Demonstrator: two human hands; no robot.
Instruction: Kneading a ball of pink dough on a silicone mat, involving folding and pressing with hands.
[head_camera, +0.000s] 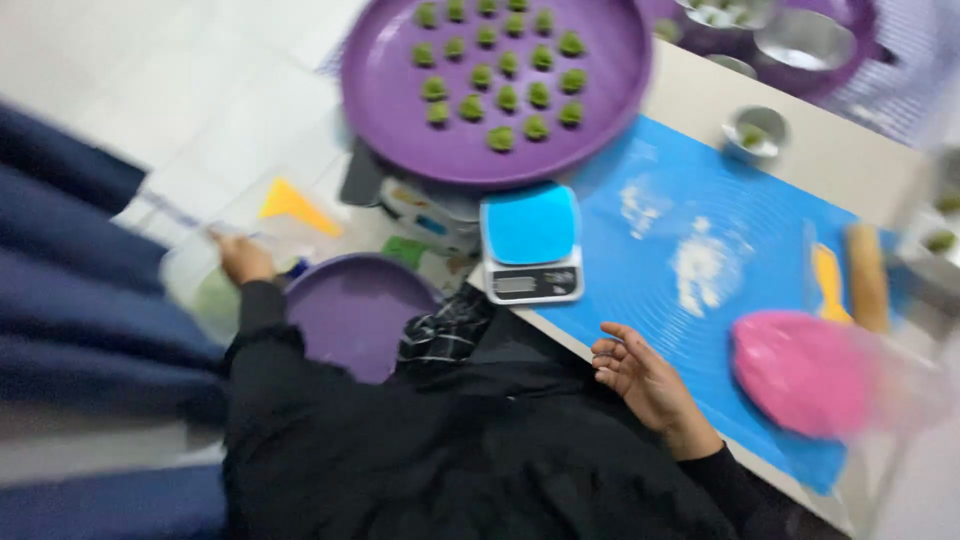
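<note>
The left hand reaches out to the left and closes its fingers on a thin clear strip, above a see-through tub just beside a small purple bowl. Further right, a big purple tray of green dough balls stands above a small kitchen scale at the edge of a blue mat. The right hand rests loosely open and empty on the mat's near edge, with a pink lump of dough just to its right.

big tray: purple plastic, smooth, slight gloss
mat: blue, matt, rubbery-looking, dusted with white powder
scale: plastic, blue top, smooth
bowl beyond mat: shiny metal
rolling pin: wood, matt
sleeve: black cloth
</note>
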